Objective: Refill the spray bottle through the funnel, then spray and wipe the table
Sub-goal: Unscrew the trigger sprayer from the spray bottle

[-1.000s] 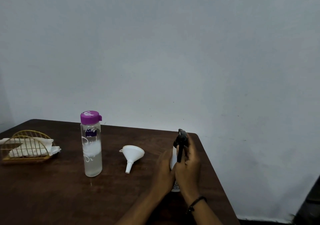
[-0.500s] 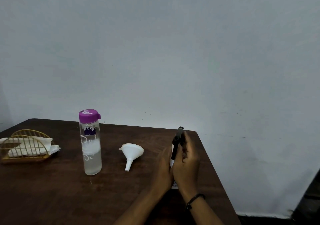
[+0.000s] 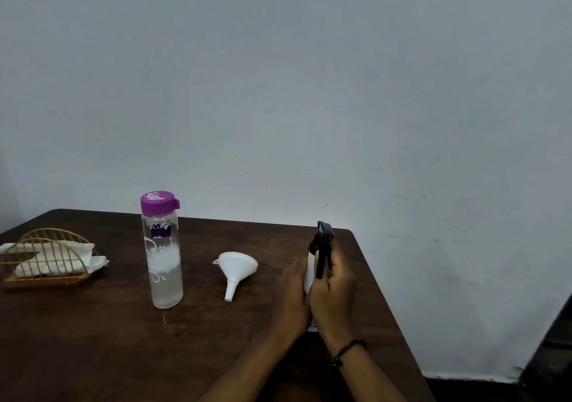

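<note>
1. Both forearms come in from the lower edge and angle up toward the middle right, converging so that the hands meet side by side.
2. The left hand (image 3: 292, 298) is upright, its back to the camera, fingers curved round the white body of the spray bottle (image 3: 309, 273).
3. The right hand (image 3: 335, 290) sits just beside and touching the left, fingers (image 3: 339, 257) curled round the bottle's neck below the black trigger head.
4. The right wrist wears a dark beaded bracelet (image 3: 346, 352).
5. Both wrists hang above the desk (image 3: 93, 339).
</note>
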Available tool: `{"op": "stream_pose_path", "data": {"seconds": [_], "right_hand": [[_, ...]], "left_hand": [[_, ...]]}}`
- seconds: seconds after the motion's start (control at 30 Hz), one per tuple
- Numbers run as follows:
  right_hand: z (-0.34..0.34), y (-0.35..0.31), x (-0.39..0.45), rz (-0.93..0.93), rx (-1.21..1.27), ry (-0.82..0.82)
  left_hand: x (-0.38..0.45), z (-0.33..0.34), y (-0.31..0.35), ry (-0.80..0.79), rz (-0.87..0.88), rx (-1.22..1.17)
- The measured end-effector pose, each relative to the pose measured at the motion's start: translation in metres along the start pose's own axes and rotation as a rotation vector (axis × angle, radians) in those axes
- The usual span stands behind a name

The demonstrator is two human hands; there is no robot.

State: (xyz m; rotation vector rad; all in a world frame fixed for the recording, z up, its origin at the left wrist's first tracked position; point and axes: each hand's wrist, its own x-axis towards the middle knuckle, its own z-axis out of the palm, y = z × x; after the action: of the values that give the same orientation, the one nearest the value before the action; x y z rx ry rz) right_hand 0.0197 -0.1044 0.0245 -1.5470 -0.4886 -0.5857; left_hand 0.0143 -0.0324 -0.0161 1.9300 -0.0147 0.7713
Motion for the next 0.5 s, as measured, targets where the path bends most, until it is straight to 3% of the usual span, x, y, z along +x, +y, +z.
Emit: {"op": "stream_pose_path", "data": {"seconds": [0.17,0.3,0.5], "right_hand": [[0.000,0.000,0.003,0.093,0.027,-0.052],[0.001,-0.001,0.006,0.064,-0.021,0.030],[0.000,0.000,0.002,0.041,0.010,-0.012]], "left_hand": [[-0.001,-0.009,0.017,0.019,0.080,-0.050],[-0.002,-0.011,0.024,0.016,0.125,-0.082],[-0.001,-0.011,0.018,0.014,0.081,-0.089]]}}
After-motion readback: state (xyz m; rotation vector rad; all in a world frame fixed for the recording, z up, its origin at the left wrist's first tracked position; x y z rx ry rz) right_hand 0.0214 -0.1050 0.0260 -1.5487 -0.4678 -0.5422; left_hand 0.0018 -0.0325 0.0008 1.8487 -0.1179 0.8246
